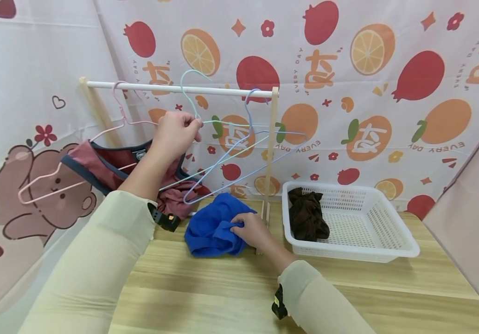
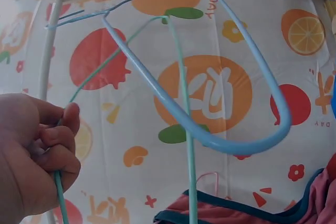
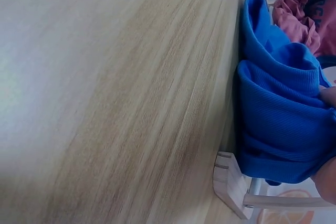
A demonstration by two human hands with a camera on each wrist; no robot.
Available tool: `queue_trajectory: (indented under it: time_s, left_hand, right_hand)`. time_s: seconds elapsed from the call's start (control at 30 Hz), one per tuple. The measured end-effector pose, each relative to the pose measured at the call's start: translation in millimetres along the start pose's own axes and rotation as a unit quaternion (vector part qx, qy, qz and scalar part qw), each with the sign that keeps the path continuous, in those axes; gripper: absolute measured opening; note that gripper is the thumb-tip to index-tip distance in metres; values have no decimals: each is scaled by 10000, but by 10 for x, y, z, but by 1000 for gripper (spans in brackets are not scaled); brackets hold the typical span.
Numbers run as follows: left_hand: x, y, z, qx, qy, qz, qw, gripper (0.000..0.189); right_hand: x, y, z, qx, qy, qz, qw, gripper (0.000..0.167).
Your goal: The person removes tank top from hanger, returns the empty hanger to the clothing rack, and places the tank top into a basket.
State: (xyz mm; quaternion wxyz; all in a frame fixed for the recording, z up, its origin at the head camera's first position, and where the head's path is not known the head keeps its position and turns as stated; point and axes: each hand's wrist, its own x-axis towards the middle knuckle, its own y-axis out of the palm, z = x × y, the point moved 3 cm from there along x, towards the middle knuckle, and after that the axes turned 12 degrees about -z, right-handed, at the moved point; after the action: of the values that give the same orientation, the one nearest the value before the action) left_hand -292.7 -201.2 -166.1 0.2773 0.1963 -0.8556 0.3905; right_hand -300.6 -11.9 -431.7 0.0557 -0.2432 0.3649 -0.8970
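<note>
My left hand pinches a mint-green hanger just below its hook, at the rack's rail. Lower down, my right hand grips the edge of a crumpled blue garment, which lies bunched on the table in front of the rack. Folded layers of that ribbed cloth fill the side of the right wrist view, where only parts of the fingers show. Beside the green hanger, a light-blue hanger hangs from the rail. A pink hanger at the left carries a dusty-red sleeveless top with dark-blue trim.
The rack has a white rail and a wooden post standing between the blue cloth and a white plastic basket. Inside the basket lies a dark brown cloth. A fruit-print curtain hangs behind the wooden table.
</note>
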Motion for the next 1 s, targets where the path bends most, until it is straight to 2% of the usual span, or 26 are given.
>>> queue_trajectory:
  time_s: [0.27,0.47,0.67,0.77,0.83,0.93,1.0]
  left_hand:
    - [-28,131,143,23,-280,588,9979,34]
    - [-37,202,165,-22,-300,745,9968,32]
    - [-102,175,138,310,-123,800,9962,43]
    - [-154,103,137,535,-56,551,9970,48]
    - [-207,32,142,676,-26,218,9975,47]
    - [-331,-102,159,878,82,-626,9941,42]
    - [-441,-204,185,882,301,-1461,9849,37]
  right_hand:
    - [8,9,-26,-44,-67,-21,10000,17]
    - [16,2,-56,-36,-37,-36,10000,17]
    - [1,-43,-59,221,-7,-140,9997,15]
    - [-5,-92,-63,426,-35,-319,9986,13]
    - [-8,-126,-69,532,-63,-449,9976,12]
    - [-20,-175,-78,590,52,-600,9964,12]
    - [-33,-207,-76,647,133,-671,9956,13]
